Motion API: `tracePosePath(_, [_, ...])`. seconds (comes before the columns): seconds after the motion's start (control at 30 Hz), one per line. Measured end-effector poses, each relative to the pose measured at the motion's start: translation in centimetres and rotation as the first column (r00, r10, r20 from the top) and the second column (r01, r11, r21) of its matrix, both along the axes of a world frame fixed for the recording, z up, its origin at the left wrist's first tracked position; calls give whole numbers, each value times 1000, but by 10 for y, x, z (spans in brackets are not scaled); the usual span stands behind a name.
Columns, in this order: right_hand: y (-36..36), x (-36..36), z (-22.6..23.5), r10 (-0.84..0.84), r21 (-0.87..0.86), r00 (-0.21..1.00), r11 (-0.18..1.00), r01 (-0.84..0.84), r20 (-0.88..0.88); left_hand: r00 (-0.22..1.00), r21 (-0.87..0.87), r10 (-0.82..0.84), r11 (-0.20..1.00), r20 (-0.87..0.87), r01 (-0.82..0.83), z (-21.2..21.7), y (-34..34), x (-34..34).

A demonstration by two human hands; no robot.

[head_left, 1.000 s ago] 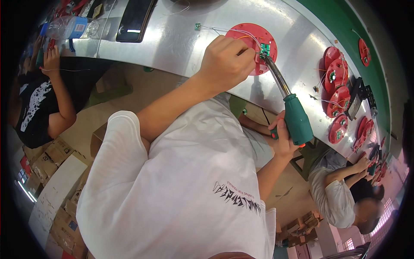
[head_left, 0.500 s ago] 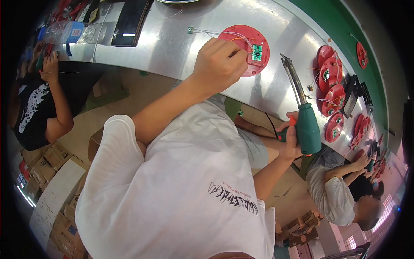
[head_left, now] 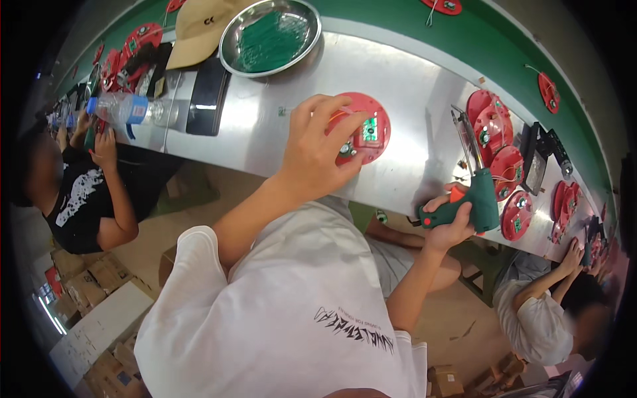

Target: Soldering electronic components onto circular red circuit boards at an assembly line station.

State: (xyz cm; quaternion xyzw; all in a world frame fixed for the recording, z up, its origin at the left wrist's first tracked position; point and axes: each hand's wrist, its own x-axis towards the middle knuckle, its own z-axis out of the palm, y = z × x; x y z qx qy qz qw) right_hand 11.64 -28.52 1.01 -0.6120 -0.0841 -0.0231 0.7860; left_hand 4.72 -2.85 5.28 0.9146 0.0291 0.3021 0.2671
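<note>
My left hand (head_left: 318,142) grips a round red plastic disc (head_left: 369,132) that carries a small green circuit board, lying on the steel table (head_left: 265,113). My right hand (head_left: 451,222) holds a green soldering gun (head_left: 474,192) by its handle at the table's near edge, its metal tip pointing up and away from the disc. A stack of more red discs (head_left: 494,136) lies just beyond the gun.
A metal bowl of green wires (head_left: 271,36), a tan cap (head_left: 199,30), a dark phone (head_left: 207,96) and a water bottle (head_left: 129,109) sit on the table's left part. Other people sit on both sides. A green belt (head_left: 424,40) runs behind the table. Cardboard boxes (head_left: 73,285) stand on the floor.
My right hand has drawn the soldering gun back from the disc toward the right and the near edge. My left hand stays on the disc. The view has shifted.
</note>
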Motion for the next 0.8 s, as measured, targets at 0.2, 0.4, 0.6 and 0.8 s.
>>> tracePosePath(0.2, [0, -11, -16, -174, 89, 982, 982, 168, 67, 961, 220, -253, 937, -108, 272, 2, 31, 60])
tracePosePath(0.4, [2, -17, -22, -260, 100, 951, 964, 246, 170, 993, 467, 17, 881, 116, -70, 4, 67, 198])
tracePosePath(0.6, [13, -16, -6, -340, 102, 937, 938, 332, 83, 989, 284, 116, 955, -91, -86, 24, 37, 359])
tracePosePath(0.8, [13, -18, -4, -406, 74, 913, 913, 402, 50, 947, 276, 177, 956, -268, -100, -29, 18, 434])
